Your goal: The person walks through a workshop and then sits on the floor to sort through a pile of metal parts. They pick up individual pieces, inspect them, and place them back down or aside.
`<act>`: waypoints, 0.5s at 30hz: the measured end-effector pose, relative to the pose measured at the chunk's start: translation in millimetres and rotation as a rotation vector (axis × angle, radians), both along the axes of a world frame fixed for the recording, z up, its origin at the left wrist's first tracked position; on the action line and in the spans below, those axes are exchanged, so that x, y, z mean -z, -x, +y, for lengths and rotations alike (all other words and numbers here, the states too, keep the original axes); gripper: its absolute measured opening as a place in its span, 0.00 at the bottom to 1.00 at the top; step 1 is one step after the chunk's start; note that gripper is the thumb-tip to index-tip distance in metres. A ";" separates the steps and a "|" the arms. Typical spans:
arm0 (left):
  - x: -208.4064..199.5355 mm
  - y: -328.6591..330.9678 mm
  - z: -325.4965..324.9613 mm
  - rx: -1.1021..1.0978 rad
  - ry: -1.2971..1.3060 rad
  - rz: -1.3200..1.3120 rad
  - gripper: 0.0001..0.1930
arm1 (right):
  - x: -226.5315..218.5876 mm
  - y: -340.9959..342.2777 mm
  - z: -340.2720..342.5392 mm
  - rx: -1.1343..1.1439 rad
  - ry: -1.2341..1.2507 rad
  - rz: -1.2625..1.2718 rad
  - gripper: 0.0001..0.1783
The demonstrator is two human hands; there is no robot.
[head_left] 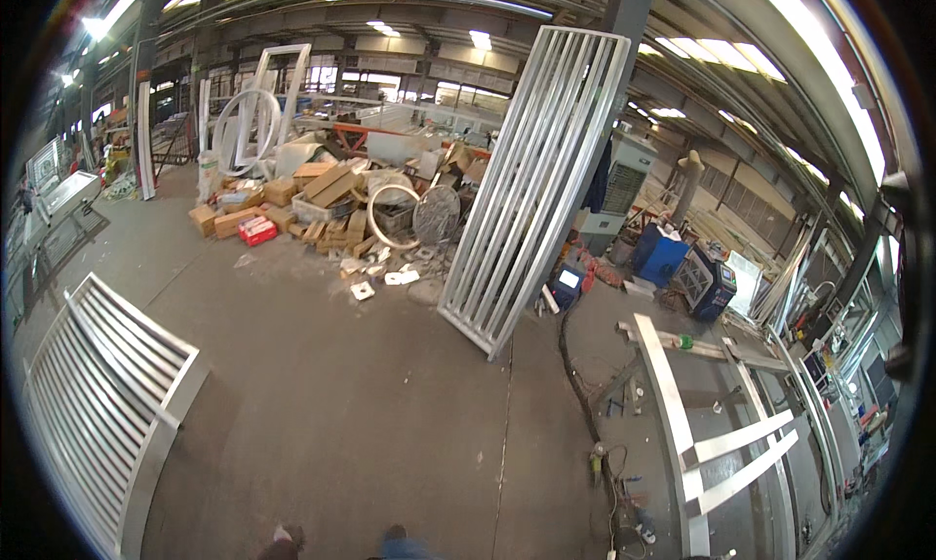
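Observation:
Neither of my hands shows in the head view. At the lower edge a dark shoe tip with blue cloth [395, 540] shows, and left of it a small dark red and pale shape [283, 540] that I cannot make out for certain. Ahead and a little right, a tall silver metal barred panel [534, 190] leans upright against a column. At the lower left lies another silver barred frame [107, 404], tilted, with a loose bar across it. No hand touches either of them.
A heap of cardboard boxes and scrap [331, 194] lies beyond the grey floor [341, 394]. At right stands a workbench frame with white metal bars [673, 414]. A black cable [575, 375] runs along the floor beside it. Blue machines [702, 282] stand farther back.

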State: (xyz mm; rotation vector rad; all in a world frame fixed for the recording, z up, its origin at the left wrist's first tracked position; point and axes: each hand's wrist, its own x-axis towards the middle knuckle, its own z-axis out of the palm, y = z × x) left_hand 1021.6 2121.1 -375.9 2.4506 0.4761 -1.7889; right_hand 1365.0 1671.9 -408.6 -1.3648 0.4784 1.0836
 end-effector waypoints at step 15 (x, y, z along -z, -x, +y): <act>35.0 -396.3 254.5 -0.545 0.118 -0.208 0.21 | -30.2 -435.2 293.1 -0.168 0.231 -0.334 0.18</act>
